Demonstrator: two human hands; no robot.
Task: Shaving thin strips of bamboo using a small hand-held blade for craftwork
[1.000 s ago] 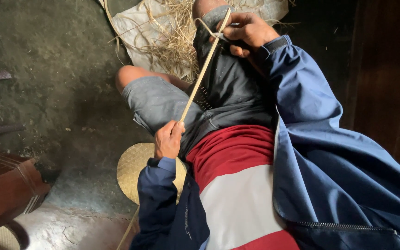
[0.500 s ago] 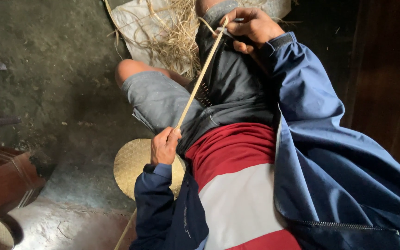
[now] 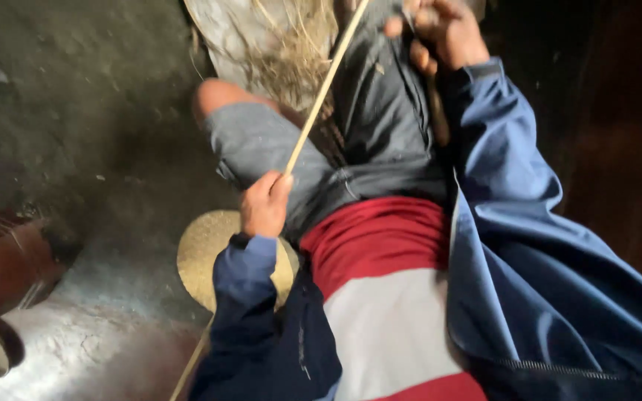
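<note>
- The left hand (image 3: 265, 204) is clenched around a long pale cane (image 3: 325, 87), gripping it near the lap, a little left of the frame's centre.
- From that grip the cane runs up toward 1 o'clock, crossing the grey shorts (image 3: 380, 126) and leaving the frame at the top edge.
- A thin pale length also shows below the left sleeve (image 3: 243, 271), heading to 7 o'clock and reaching the bottom edge; whether it is the same cane I cannot tell.
- The right hand (image 3: 440, 30) sits at 1 o'clock near the top edge, fingers curled; it is blurred, and what it grips, if anything, cannot be told.
- The cane's upper end passes just left of the right hand, apart from it as far as can be seen.
- A heap of dry straw (image 3: 291, 52) lies on a pale sheet (image 3: 221, 30) at 12 o'clock, behind the bare knee (image 3: 217, 96).
- A round woven mat (image 3: 206, 249) lies on the floor at 8 o'clock, partly under the left forearm.
- A reddish-brown object (image 3: 5, 271) stands at 9 o'clock by the left edge, too blurred to name.
- The person wears a blue jacket (image 3: 529, 245) over a red and white shirt (image 3: 388, 297).
</note>
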